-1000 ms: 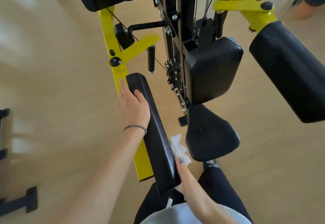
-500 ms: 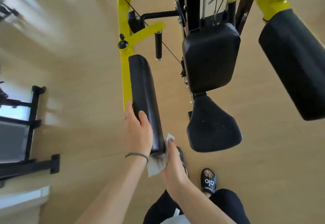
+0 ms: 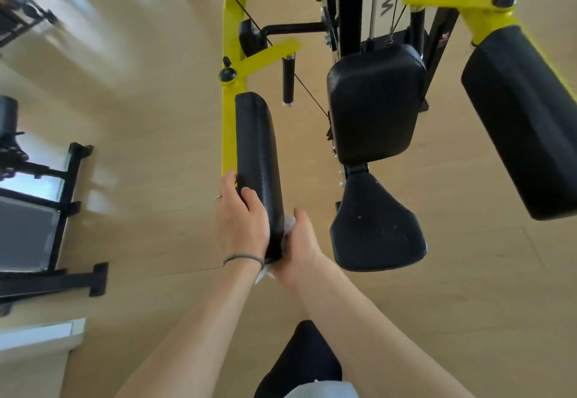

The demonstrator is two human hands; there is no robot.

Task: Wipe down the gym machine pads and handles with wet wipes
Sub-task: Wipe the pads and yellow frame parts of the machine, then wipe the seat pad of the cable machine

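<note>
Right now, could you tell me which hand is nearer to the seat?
Right. The right hand presses a wipe on the arm pad, on the side facing the seat; the left hand grips that pad's far side.

Pale wood floor under me, w/ bright glare streaks far left. Black metal frame of other equipment on the left, w/ a grey panel beside it. Near left, a white ledge above a beige surface. Blurred dark rack in far-left corner.
</note>
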